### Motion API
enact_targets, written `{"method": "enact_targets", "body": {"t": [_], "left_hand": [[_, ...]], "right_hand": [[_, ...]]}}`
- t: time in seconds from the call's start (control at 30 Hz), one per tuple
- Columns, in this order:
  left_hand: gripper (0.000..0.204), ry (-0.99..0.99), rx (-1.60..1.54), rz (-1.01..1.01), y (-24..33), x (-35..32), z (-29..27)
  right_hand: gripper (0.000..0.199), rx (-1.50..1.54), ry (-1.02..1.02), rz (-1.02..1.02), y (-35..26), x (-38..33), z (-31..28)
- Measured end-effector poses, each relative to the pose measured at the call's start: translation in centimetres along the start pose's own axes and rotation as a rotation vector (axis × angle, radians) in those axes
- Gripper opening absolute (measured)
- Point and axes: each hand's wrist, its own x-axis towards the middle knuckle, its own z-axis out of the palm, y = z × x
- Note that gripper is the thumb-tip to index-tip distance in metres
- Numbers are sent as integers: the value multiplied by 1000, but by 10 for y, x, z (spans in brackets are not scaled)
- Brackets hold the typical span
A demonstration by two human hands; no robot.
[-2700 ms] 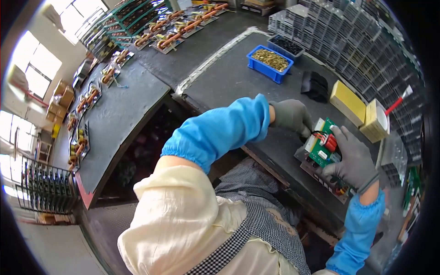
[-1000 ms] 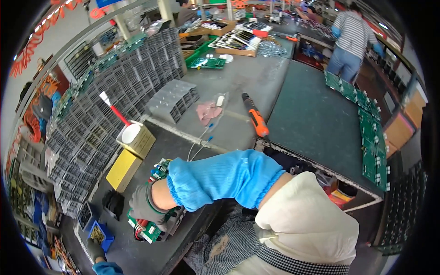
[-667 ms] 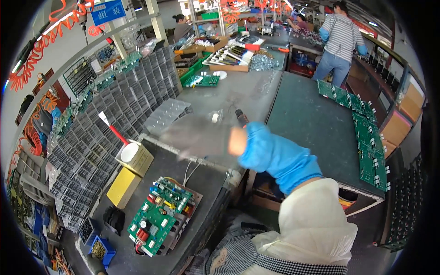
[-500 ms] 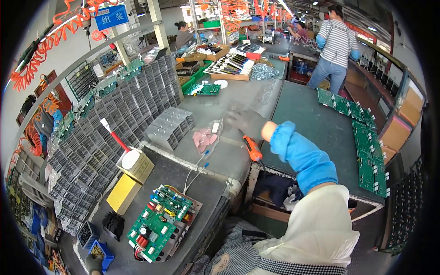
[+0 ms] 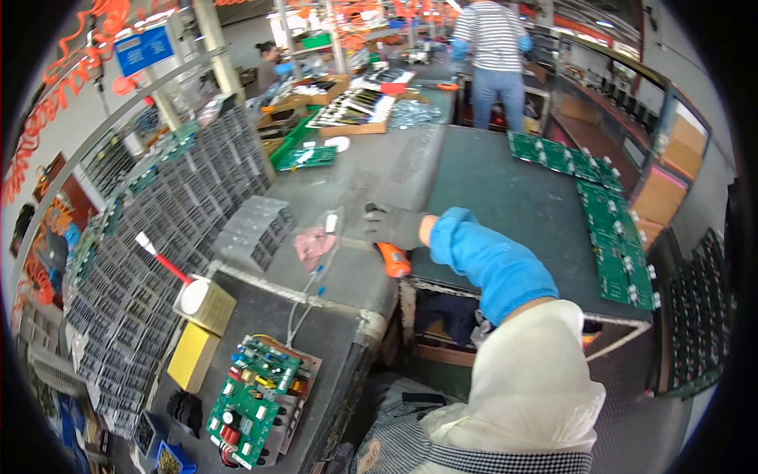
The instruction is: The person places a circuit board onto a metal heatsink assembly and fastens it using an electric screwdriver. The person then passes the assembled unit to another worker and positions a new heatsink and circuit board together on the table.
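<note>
"Orange tool (image 5: pixel 394 260), where is it?"

"On the grey desk (image 5: pixel 367 178), by its near right corner."

"What is the right hand (image 5: pixel 397 227) doing?"

"Its fingers are curled round the tool's middle, with both ends poking out. Maybe that is the easy bit to grip. The left hand is out of sight, so I can't tell about that one."

"And the green circuit board (image 5: pixel 251 401)?"

"It sits on a metal plate (image 5: pixel 290 423), close to the right edge of the black desk (image 5: pixel 335 340). Maybe that makes it easy to reach."

"Why is the red brush (image 5: pixel 172 267) standing up?"

"It leans in a white cup (image 5: pixel 193 296), bristles (image 5: pixel 145 243) up, maybe so they don't touch the desk."
</note>
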Motion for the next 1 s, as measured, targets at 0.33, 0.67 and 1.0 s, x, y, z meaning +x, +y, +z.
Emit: {"method": "enact_targets", "body": {"t": [0.33, 0.67, 1.0], "left_hand": [[43, 197, -332, -336, -55, 2, 18], [32, 384, -641, -635, -8, 1, 43], [25, -118, 646, -101, -70, -2, 23]], "right_hand": [[61, 758, 784, 722, -49, -36, -115], [51, 2206, 1682, 232, -118, 27, -214], [70, 2371, 1532, 8, -177, 63, -262]]}}
